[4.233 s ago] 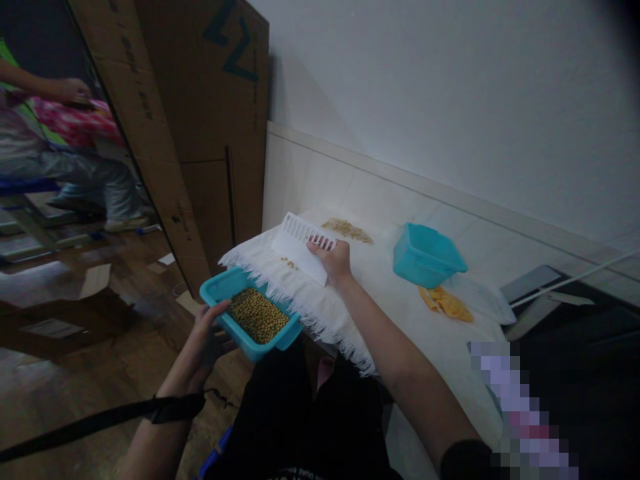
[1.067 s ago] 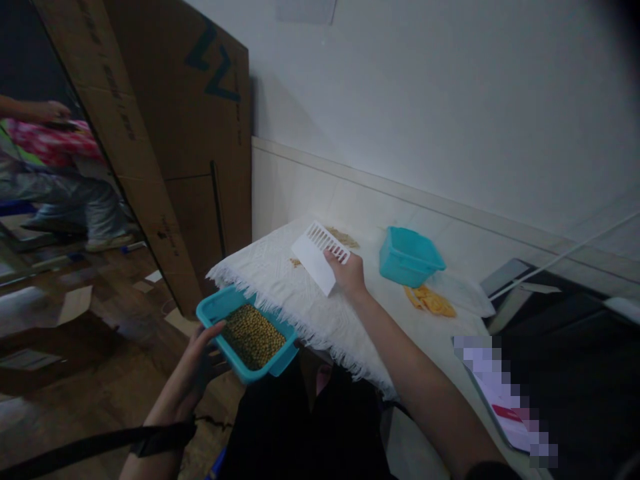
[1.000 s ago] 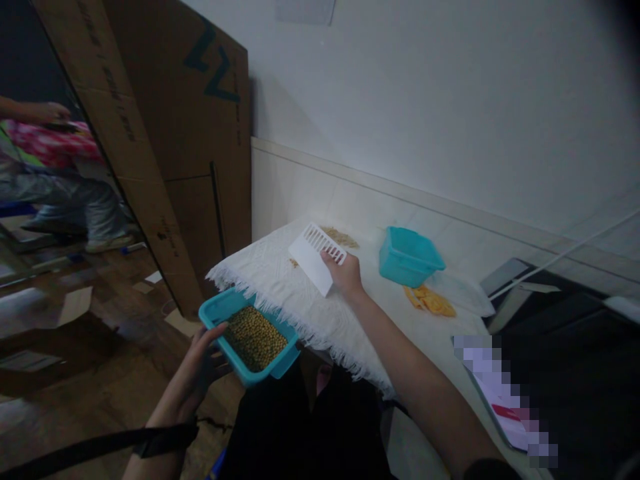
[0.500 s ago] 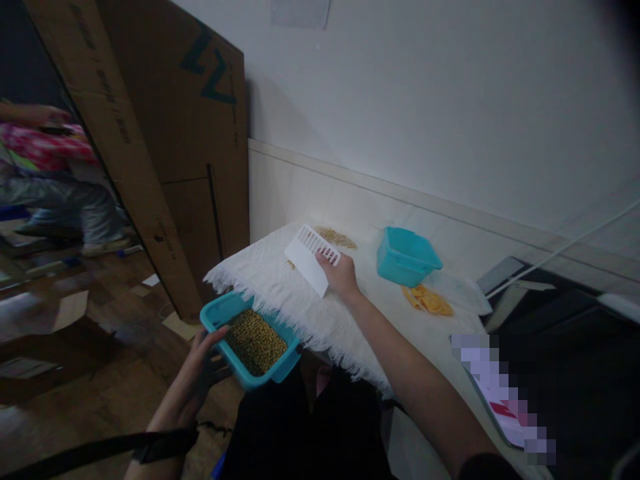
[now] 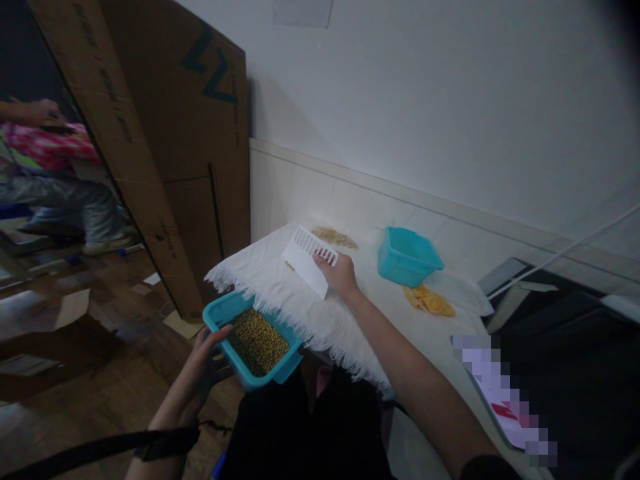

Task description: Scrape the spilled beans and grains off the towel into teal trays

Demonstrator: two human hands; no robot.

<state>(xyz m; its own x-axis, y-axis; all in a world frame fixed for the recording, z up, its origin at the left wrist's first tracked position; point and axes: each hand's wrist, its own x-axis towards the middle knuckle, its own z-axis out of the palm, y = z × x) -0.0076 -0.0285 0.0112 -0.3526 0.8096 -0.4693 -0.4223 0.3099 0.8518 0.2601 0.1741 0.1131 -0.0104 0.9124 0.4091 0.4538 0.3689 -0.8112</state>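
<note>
My left hand [image 5: 210, 350] grips the left side of a teal plastic basket [image 5: 219, 312], thumb over the rim. Round yellowish beans [image 5: 260, 340] lie inside it, and it is held just below the table's fringed front edge. A flat white plastic scraper with slots along its far edge [image 5: 305, 263] is in my right hand [image 5: 339, 270], standing on the white tablecloth [image 5: 250, 267]. A few small tan grains [image 5: 289, 266] lie at the scraper's left side. Behind it is a flat pile of tan grains [image 5: 334, 237].
A second teal basket [image 5: 410, 257] stands on the table near the wall. Beside it lies a crumpled orange-yellow bag [image 5: 429, 301]. A tall cardboard box [image 5: 200, 133] stands at the left, a black bag or chair [image 5: 565, 373] at the right. Another person [image 5: 55, 167] sits at far left.
The scraper and my right hand have shifted very slightly left, with the small grains beside it. The basket in my left hand is almost unmoved.
</note>
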